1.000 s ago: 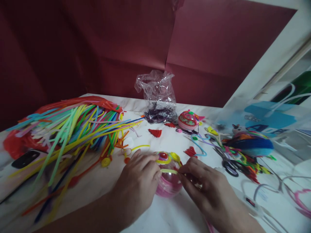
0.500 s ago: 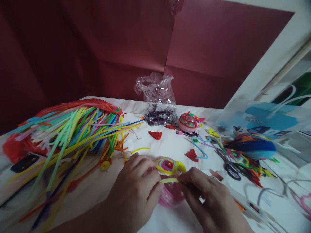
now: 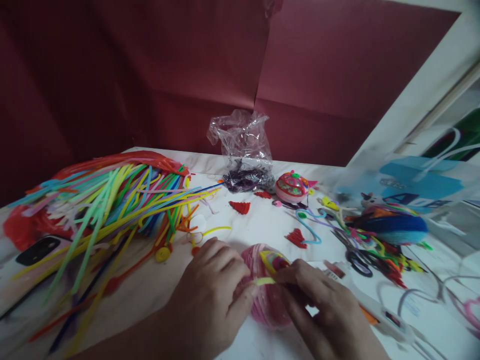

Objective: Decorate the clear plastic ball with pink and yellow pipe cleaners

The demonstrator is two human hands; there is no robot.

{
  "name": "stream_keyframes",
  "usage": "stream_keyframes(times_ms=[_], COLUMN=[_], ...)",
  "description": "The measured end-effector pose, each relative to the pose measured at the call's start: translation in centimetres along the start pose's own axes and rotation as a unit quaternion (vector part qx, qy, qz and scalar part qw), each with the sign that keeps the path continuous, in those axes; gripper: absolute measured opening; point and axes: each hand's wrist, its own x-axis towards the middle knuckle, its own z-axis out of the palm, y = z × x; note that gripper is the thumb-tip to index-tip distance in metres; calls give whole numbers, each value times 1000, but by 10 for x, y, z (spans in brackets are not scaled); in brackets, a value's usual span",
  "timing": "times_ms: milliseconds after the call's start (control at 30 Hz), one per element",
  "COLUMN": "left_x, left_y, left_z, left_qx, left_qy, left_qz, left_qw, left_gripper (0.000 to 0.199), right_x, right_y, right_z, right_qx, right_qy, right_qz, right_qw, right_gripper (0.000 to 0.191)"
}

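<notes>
A pink ball [image 3: 268, 310] wrapped in fuzzy strands rests at the bottom centre, between both hands. On its upper right side sits an eye-like coil [image 3: 273, 261] of yellow, purple and red. A short pale yellow strip [image 3: 264, 281] stretches across the front of the ball. My left hand [image 3: 213, 295] pinches the strip's left end, its fingers against the ball. The other end is pinched by my right hand [image 3: 318, 295], whose fingertips partly cover the coil.
Many coloured pipe cleaners [image 3: 123, 200] spill from a red bag at left, beside a phone [image 3: 39, 250]. Behind stand a clear bag [image 3: 247, 155] and a decorated ball [image 3: 292, 187]. Scissors [image 3: 359, 262], a blue yarn ball [image 3: 397, 225] and a glue gun [image 3: 393, 320] lie at right.
The pink ball has turned, so the eye-like coil has shifted right and is partly behind my right fingers. The strip has moved slightly right and remains pinched between both hands.
</notes>
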Motion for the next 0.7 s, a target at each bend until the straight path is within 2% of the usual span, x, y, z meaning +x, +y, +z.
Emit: stream_keyframes(times_ms=[33, 100, 200, 267, 333, 500, 600, 700], left_x=[0, 2, 6, 8, 9, 7, 4, 4], left_y=[0, 1, 0, -2, -3, -5, -7, -8], left_z=[-1, -4, -4, -4, -3, -2, -1, 1], left_qx=[-10, -26, -46, -54, -52, -35, -16, -43], left_qy=[6, 0, -91, -146, -155, -102, -107, -115], left_qz=[-4, 0, 8, -3, -9, -23, -44, -58], left_qw=[1000, 1000, 995, 988, 986, 994, 993, 991], left_gripper=[15, 32, 67, 75, 73, 60, 56, 46], right_x=[0, 0, -1, -2, -4, -4, -3, -2], right_y=[-1, -2, -3, -1, 1, 5, 5, 6], right_z=[0, 0, -3, -7, -12, -17, -15, -14], right_qx=[3, 6, 7, 9, 16, 41, 39, 34], right_qy=[-2, -4, -8, -8, -6, -7, -15, -9], right_qz=[-1, 5, 31, 58, 91, 147, 160, 168], right_qw=[1000, 1000, 999, 998, 996, 988, 986, 985], right_gripper=[14, 13, 11, 10, 10, 15, 17, 17])
